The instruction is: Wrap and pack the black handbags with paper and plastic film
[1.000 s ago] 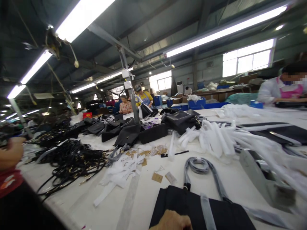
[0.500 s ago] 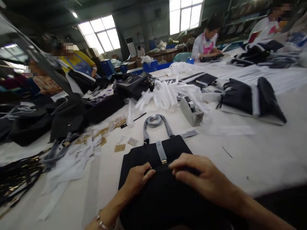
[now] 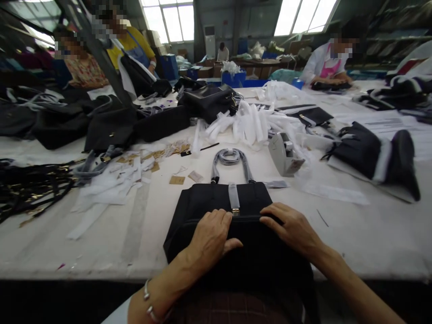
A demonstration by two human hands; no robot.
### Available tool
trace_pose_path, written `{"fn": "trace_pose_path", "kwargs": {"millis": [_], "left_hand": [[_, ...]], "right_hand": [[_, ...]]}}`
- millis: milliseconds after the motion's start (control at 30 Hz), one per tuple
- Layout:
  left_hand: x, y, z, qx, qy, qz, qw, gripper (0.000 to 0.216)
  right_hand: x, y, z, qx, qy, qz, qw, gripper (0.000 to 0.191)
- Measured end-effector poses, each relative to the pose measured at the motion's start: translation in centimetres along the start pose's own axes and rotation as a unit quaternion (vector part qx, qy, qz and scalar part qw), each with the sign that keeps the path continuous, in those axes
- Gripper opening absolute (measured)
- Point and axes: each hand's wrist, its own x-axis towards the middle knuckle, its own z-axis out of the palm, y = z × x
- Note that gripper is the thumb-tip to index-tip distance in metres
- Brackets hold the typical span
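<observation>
A black handbag (image 3: 202,198) lies at the table's near edge, its lower part hanging toward me. Its wrapped grey handles (image 3: 249,168) stretch away across the table. A strap in clear film (image 3: 233,195) with a small gold buckle (image 3: 235,211) sits at its middle. My left hand (image 3: 211,234) curls its fingers over the bag's raised fold just left of the buckle, thumb on the near side. To the right of the buckle, my right hand (image 3: 292,227) grips the same fold, its fingertips partly hidden by the dark fabric.
A tape dispenser (image 3: 285,155) stands beyond the bag, near a heap of white strips (image 3: 249,123). Black bags (image 3: 111,128) crowd the left; another wrapped bag (image 3: 362,150) lies right. Paper scraps (image 3: 111,184) and dark straps (image 3: 37,189) cover the left side. Several people work behind.
My view has turned and dropped toward the near edge. My left hand has shifted from fingertips at the fold to fingers laid over it. My right hand has moved slightly away from the buckle.
</observation>
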Motion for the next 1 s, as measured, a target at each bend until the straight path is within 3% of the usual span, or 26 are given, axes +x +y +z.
{"fn": "trace_pose_path", "kwargs": {"millis": [133,267,400,567,733,900,1000], "left_hand": [[0.8,0.3,1.5,-0.034,0.008,-0.037,0.999,0.053],[2.6,-1.2,2.5,-0.094,-0.054,-0.063,0.992,0.057],[4.3,-3.1,2.3,-0.103,-0.079,-0.053,0.99,0.062],[4.1,-5.4,1.4,-0.09,-0.065,-0.079,0.991,0.063],[2.5,-6.5,1.8,-0.032,-0.028,-0.123,0.991,0.067],[1.9,-6.9,2.0,-0.016,-0.016,-0.128,0.991,0.066],[1.8,-7.0,2.2,-0.021,-0.015,-0.125,0.992,0.064]], "right_hand": [[-0.3,0.2,1.1,-0.054,-0.012,-0.022,0.998,0.041],[0.4,0.9,3.4,-0.091,-0.061,0.033,0.993,0.056],[2.3,0.7,4.0,-0.092,-0.135,0.088,0.983,0.052],[3.7,-0.5,3.2,-0.071,-0.151,0.119,0.979,0.046],[3.7,-0.9,4.4,-0.094,-0.127,0.167,0.973,0.051],[3.3,-0.4,5.5,-0.145,-0.103,0.136,0.975,0.05],[3.1,-0.9,5.2,-0.222,-0.054,0.104,0.968,0.041]]}}
